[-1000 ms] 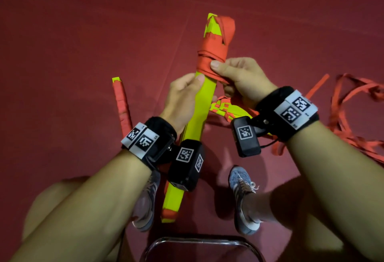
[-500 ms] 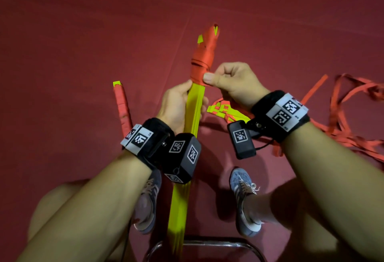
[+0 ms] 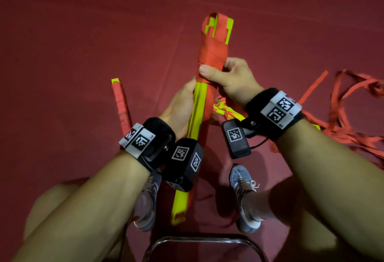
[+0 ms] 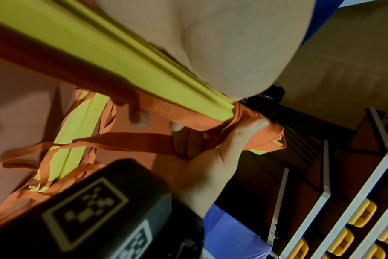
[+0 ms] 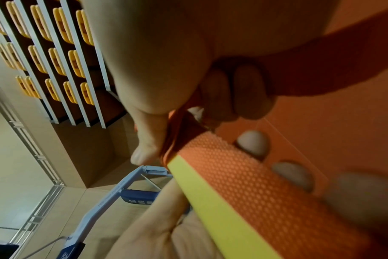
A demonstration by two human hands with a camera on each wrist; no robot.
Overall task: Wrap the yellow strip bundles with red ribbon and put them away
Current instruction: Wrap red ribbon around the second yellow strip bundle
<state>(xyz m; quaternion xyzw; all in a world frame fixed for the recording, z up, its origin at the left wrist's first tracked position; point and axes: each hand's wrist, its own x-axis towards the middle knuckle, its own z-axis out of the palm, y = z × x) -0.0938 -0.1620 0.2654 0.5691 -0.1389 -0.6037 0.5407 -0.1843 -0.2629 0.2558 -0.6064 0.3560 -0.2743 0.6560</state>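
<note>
Left hand (image 3: 180,103) grips the yellow strip bundle (image 3: 197,120) mid-length, up off the floor (image 3: 62,53); it's rotated broadside since a moment ago (another turn on, probably). Right hand (image 3: 232,78) pinches the red ribbon (image 3: 212,53) wrap, most of the length still bare.

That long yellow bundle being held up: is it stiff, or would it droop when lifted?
Probably fairly stiff: the yellow bundle runs straight past the left hand and right hand without sagging. Likely light, as its layers look like foam. Its dimpled red side may resist slipping.
</note>
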